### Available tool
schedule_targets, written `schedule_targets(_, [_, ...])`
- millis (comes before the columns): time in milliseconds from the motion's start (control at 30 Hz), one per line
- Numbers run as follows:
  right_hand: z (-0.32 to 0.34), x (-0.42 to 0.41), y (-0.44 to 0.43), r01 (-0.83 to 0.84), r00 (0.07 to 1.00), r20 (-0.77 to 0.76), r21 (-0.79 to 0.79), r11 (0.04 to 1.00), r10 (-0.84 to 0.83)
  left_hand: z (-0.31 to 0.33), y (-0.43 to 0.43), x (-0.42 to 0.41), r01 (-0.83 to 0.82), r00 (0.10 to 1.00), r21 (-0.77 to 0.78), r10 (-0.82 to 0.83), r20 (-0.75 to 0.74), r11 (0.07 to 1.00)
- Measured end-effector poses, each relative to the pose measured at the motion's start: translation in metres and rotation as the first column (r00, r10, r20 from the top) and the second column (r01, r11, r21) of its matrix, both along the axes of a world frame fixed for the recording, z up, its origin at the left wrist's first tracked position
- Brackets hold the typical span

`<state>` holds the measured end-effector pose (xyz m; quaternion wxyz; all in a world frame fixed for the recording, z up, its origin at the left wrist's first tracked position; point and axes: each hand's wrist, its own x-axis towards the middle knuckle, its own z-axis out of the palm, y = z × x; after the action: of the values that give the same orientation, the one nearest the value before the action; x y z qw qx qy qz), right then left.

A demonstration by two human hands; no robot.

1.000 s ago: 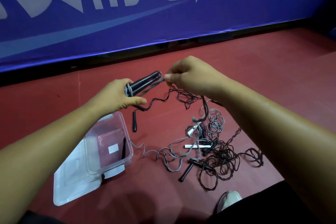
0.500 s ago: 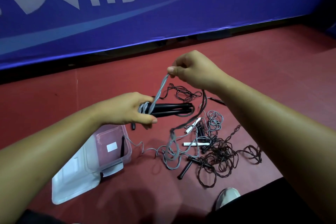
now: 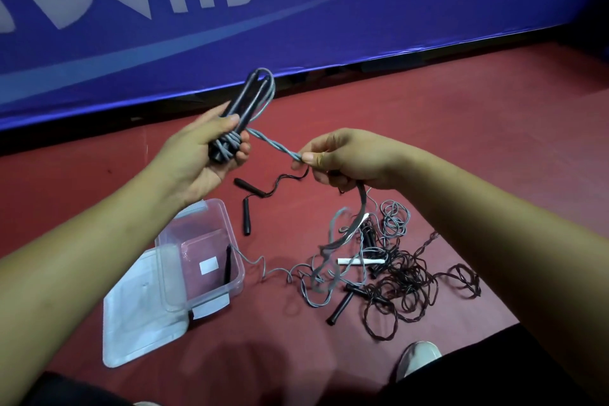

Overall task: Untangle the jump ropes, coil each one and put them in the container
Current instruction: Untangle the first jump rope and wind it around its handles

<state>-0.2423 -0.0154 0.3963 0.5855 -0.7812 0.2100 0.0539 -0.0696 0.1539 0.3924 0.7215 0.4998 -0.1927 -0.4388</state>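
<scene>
Nearest to the camera, a light shoe [image 3: 418, 358] stands on the red floor [image 3: 478, 142], to the right of the clear container [image 3: 211, 204] and closer than it. The container is open and sits partly on its flat lid [image 3: 141, 333]. One thin black handle [image 3: 227, 263] leans inside it, against the right wall, and a grey cord runs from it over the floor.

To the right of the container lies the tangled pile of jump ropes [image 3: 412, 287], dark brown and grey loops with a white handle [image 3: 361, 261] and some black ones among them. Just behind the container two more black handles [image 3: 247, 216] lie on the floor.

The left forearm comes up from the lower left and passes over the container. The left hand [image 3: 201, 158] is raised behind it, with the fingers curled. It grips a pair of black handles [image 3: 245, 105], which point up and away, and grey rope is wound round their lower end.

The right arm reaches in from the right. The right hand [image 3: 349, 158] is level with the left one, behind the pile. Thumb and forefinger pinch the twisted grey rope [image 3: 273, 145], which is stretched between the two hands. More of this rope hangs down below the hand into the pile.

Farthest behind the container stands a blue banner [image 3: 329, 30] with pale letters.
</scene>
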Motion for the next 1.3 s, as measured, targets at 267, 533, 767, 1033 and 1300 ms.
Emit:
schedule_targets(267, [0.027, -0.004, 0.013, 0.030, 0.997, 0.071, -0.325, 0.945, -0.008, -0.008, -0.005, 0.002, -0.008, 0.993, 0.197, 0.030, -0.111, 0.980])
schedule_targets(533, [0.040, -0.008, 0.019, -0.023, 0.988, 0.109, -0.604, 0.797, 0.111, -0.009, -0.001, -0.005, 0.045, 0.999, 0.282, -0.050, 0.013, 0.958])
schedule_targets(767, [0.048, -0.002, 0.030, -0.088, 0.969, 0.107, -0.693, 0.715, 0.223, -0.009, 0.002, -0.013, -0.031, 0.614, 0.513, -0.389, 0.687, 0.858])
schedule_targets(1033, [0.049, 0.004, 0.035, -0.035, 0.945, 0.166, -0.806, 0.591, 0.283, 0.005, -0.001, -0.037, 0.001, 0.220, 0.590, -0.576, 0.787, 0.807])
schedule_targets(1300, [0.036, 0.002, 0.008, -0.130, 0.971, 0.041, -0.733, 0.667, 0.234, 0.009, 0.011, -0.024, 0.199, -0.061, 0.669, -0.673, 0.737, 0.716])
